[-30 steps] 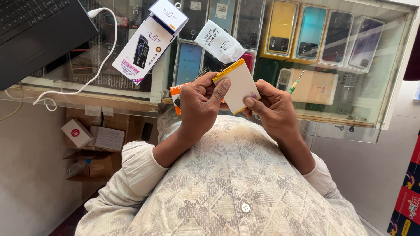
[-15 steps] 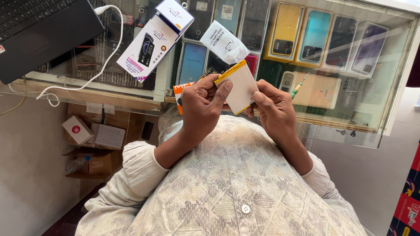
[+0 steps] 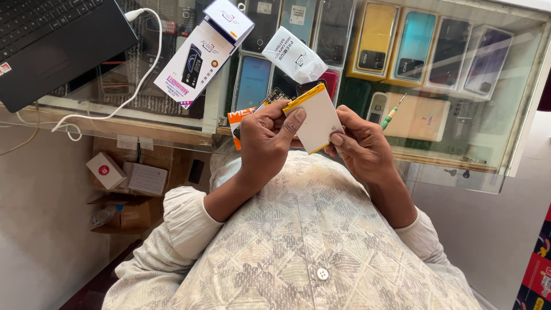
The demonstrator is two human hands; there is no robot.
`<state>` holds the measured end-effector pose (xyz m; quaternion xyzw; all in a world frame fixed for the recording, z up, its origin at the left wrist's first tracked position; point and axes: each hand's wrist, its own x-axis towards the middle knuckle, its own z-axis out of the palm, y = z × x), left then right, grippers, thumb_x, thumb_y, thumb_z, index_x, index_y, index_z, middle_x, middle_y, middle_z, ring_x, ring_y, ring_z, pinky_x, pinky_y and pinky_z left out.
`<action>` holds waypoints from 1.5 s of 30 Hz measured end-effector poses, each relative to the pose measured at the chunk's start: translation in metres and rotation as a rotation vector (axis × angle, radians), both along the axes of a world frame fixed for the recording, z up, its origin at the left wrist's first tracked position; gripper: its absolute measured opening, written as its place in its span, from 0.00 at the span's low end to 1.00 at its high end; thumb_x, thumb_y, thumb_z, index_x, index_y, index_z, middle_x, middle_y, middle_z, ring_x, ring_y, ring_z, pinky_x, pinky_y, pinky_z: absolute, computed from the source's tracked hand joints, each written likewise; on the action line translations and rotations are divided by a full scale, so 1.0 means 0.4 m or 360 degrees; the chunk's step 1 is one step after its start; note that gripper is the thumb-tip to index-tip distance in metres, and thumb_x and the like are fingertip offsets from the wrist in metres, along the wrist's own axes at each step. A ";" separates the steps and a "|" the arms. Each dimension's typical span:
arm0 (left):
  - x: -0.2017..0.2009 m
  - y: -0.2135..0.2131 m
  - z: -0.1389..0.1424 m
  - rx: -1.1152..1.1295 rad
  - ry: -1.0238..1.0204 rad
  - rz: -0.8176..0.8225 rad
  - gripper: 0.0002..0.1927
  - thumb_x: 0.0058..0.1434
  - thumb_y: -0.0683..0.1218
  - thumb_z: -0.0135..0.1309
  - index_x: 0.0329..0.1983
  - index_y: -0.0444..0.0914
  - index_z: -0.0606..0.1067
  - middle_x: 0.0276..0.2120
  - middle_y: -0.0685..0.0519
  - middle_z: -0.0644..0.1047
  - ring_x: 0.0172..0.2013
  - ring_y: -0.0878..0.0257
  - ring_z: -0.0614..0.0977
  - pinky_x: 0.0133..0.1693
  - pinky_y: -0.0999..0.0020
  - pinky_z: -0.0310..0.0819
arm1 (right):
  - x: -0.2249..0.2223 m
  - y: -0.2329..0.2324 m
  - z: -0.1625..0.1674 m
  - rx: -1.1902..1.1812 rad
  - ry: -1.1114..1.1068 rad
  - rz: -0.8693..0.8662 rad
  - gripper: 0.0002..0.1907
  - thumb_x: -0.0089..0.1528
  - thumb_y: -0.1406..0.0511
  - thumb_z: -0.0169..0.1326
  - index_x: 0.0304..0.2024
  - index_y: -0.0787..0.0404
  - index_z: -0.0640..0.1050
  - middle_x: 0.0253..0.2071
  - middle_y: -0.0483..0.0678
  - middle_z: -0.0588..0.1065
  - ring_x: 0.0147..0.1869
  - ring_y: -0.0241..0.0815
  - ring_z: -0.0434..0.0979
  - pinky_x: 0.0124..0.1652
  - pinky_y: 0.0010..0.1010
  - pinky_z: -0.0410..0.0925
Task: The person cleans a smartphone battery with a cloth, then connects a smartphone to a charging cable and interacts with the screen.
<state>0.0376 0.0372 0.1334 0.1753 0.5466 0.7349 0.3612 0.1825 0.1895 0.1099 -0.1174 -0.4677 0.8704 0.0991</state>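
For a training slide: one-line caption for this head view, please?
Both hands, left hand and right hand, hold a flat white battery above a glass counter.

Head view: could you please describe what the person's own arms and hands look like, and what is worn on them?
Both hands, left hand and right hand, are bare: no gloves, rings or watch show. The forearms are uncovered too. Loose sleeves of pale cream cloth with a grey block print are pushed up near the elbows, matching the shirt.
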 end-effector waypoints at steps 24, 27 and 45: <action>-0.017 -0.010 0.004 -0.0071 0.0135 0.0085 0.13 0.71 0.43 0.53 0.49 0.26 0.76 0.33 0.48 0.83 0.34 0.69 0.86 0.35 0.71 0.88 | -0.011 -0.004 -0.012 -0.0145 -0.0356 0.0011 0.16 0.70 0.69 0.53 0.56 0.75 0.74 0.30 0.52 0.78 0.26 0.33 0.72 0.26 0.24 0.65; -0.022 -0.013 0.007 -0.0056 0.0163 0.0080 0.13 0.72 0.43 0.54 0.47 0.25 0.76 0.34 0.47 0.83 0.35 0.68 0.85 0.36 0.70 0.89 | -0.012 -0.015 -0.001 -0.0225 -0.0274 -0.0035 0.17 0.69 0.68 0.52 0.56 0.74 0.73 0.32 0.52 0.78 0.29 0.36 0.76 0.29 0.26 0.68; -0.022 -0.015 0.013 -0.0051 0.0121 0.0103 0.13 0.71 0.43 0.54 0.49 0.25 0.76 0.33 0.48 0.83 0.34 0.69 0.85 0.36 0.71 0.88 | -0.014 -0.012 -0.035 -0.0006 -0.0225 0.0009 0.14 0.71 0.68 0.51 0.55 0.73 0.73 0.33 0.53 0.79 0.29 0.35 0.76 0.29 0.26 0.69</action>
